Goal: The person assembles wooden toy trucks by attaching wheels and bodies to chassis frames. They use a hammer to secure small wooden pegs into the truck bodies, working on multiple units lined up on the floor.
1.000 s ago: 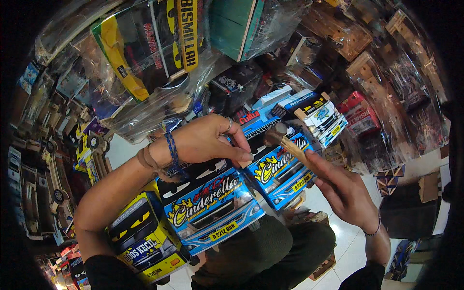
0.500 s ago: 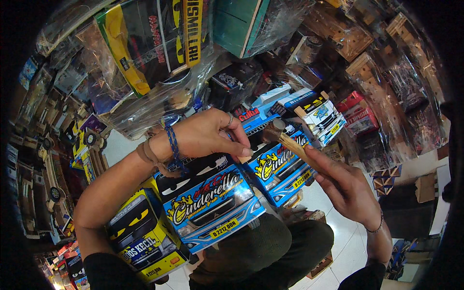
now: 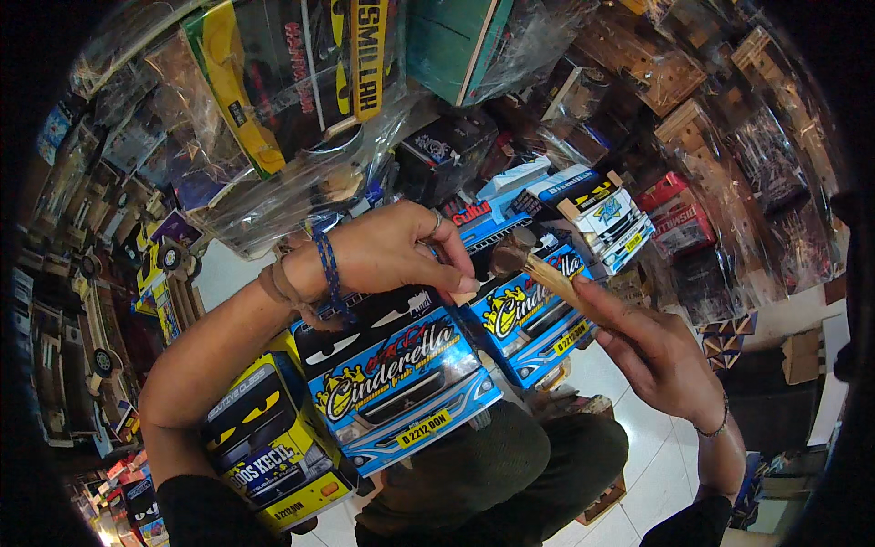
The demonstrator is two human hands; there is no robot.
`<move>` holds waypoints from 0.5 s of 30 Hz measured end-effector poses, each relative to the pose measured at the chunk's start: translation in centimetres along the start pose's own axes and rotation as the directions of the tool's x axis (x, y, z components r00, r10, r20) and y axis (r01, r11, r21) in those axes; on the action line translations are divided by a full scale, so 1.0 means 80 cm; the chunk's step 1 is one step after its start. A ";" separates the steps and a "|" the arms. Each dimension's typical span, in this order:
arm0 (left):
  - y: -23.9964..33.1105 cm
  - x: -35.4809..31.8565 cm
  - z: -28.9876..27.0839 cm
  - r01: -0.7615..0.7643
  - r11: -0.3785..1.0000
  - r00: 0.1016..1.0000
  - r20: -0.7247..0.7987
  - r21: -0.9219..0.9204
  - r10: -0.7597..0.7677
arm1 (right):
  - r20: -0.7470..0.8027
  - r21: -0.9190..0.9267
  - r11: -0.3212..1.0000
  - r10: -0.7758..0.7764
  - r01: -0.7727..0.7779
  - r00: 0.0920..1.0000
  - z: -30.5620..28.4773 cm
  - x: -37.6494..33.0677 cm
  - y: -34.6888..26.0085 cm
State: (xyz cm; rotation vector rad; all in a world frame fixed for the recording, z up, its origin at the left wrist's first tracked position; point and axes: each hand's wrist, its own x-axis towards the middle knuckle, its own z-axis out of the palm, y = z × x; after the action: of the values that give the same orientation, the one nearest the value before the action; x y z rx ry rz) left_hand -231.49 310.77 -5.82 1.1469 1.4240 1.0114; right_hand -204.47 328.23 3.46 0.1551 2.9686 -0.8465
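My left hand (image 3: 392, 248) reaches over a blue toy truck (image 3: 401, 401) near my knees. Thumb and fingertips pinch a small pale piece, seemingly wood (image 3: 464, 298), at the truck's upper right edge. A hammer (image 3: 552, 276) with a wooden handle and a dark metal head is gripped in my right hand (image 3: 652, 356). Its head hovers just right of the pinched piece, in front of a second blue toy truck (image 3: 533, 328), and partly hides it. At the left, under my forearm, stands a yellow and black toy truck (image 3: 278, 456).
A white and blue toy truck (image 3: 606, 219) stands beyond the hammer. Plastic-wrapped toy trucks (image 3: 292, 82) are stacked at the back, and wooden truck bodies (image 3: 711, 173) fill the right side. More toy trucks (image 3: 105, 337) line the left. White tiled floor (image 3: 652, 456) shows beside my knee.
The view has shifted very slightly. The hammer head sits a touch farther left, nearer my left fingertips; both grips look the same.
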 end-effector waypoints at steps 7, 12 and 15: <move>-0.002 0.001 0.000 -0.016 1.000 1.000 0.002 -0.006 0.016 | 0.019 -0.055 0.997 0.059 -0.057 0.998 0.002 -0.003 -0.002; 0.000 0.000 0.000 -0.014 1.000 1.000 -0.007 0.009 0.014 | 0.092 -0.059 0.996 0.068 -0.063 0.993 0.002 -0.005 -0.002; 0.001 0.000 0.000 -0.009 1.000 1.000 -0.005 0.011 0.009 | 0.014 -0.099 0.994 0.049 -0.047 0.999 0.005 -0.005 -0.001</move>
State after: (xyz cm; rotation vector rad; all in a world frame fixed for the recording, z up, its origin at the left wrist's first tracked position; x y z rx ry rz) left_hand -231.44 310.79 -5.71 1.1604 1.4310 1.0149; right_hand -204.06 327.96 3.22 0.2133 2.9704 -0.6900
